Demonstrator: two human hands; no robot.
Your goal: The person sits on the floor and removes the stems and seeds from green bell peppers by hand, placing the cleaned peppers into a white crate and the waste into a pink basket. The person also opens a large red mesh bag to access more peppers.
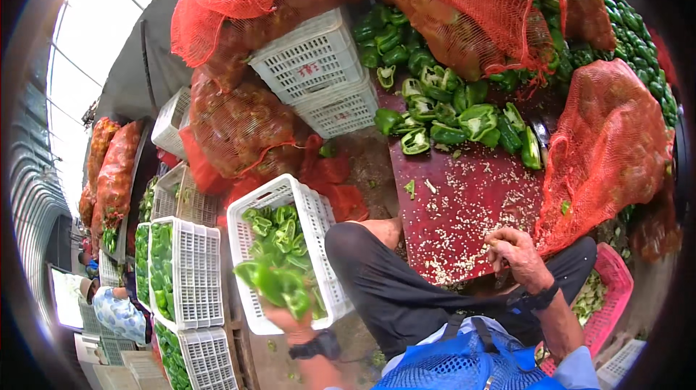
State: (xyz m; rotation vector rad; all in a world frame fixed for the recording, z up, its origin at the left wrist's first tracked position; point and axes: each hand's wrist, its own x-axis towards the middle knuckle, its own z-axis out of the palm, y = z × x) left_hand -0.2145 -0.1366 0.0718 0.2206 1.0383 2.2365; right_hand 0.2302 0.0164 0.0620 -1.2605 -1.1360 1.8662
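My left hand [291, 319] holds several halved green bell peppers [280, 286], blurred by motion, over the near end of a white plastic crate [236, 238]. More cut peppers [280, 227] lie inside this crate. My right hand [516, 259] is half closed above my lap, at the near edge of a red board [462, 189]. Below its fingers shows a dark, narrow blade, seemingly of a small knife [501, 280]; its handle is hidden in the hand. Pale pepper seeds are scattered over the board. Halved and whole green peppers [451, 107] are heaped at its far side.
Red mesh sacks [603, 145] flank the board at right and hang over its far end. Stacked white crates [312, 58] stand beyond. Pepper-filled crates [198, 276] line the left. A pink basket [617, 286] of pepper scraps sits at my right. Another person [119, 308] is at far left.
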